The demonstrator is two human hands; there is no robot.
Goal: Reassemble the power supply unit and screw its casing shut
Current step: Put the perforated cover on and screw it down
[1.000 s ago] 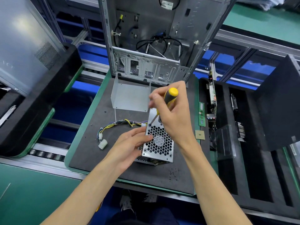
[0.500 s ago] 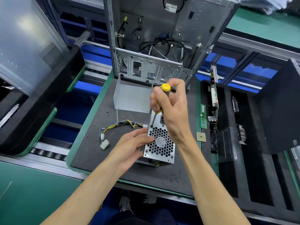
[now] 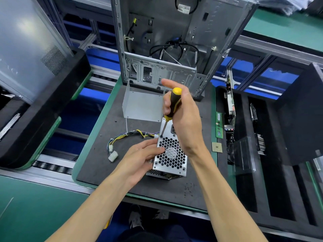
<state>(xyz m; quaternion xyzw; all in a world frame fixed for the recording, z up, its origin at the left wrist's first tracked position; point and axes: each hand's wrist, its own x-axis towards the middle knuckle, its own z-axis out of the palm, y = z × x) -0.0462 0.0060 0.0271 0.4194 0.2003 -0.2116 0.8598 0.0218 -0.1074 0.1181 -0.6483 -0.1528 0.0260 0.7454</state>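
Observation:
The silver power supply unit [image 3: 172, 157] stands on the dark work mat [image 3: 108, 130], its honeycomb fan grille facing up. My left hand [image 3: 141, 155] holds its left edge, fingers lying on the grille. My right hand [image 3: 183, 117] grips a black-and-yellow screwdriver [image 3: 173, 103] held nearly upright. The screwdriver's tip sits on a screw at the grille's upper-left corner. A bundle of yellow and black wires [image 3: 125, 137] runs from the unit to a white connector [image 3: 113, 157] on the left.
A bent grey metal cover [image 3: 142, 106] stands behind the unit, before an open computer chassis [image 3: 174, 42]. A memory stick [image 3: 219, 124] and a processor chip [image 3: 217, 147] lie right of the unit. Black foam trays [image 3: 272, 154] with parts stand at the right. Loose screws [image 3: 188, 189] lie near the mat's front.
My right hand has shifted its grip on the screwdriver handle, with the forefinger now stretched out. The tip stays on the same corner screw. My left hand has not moved.

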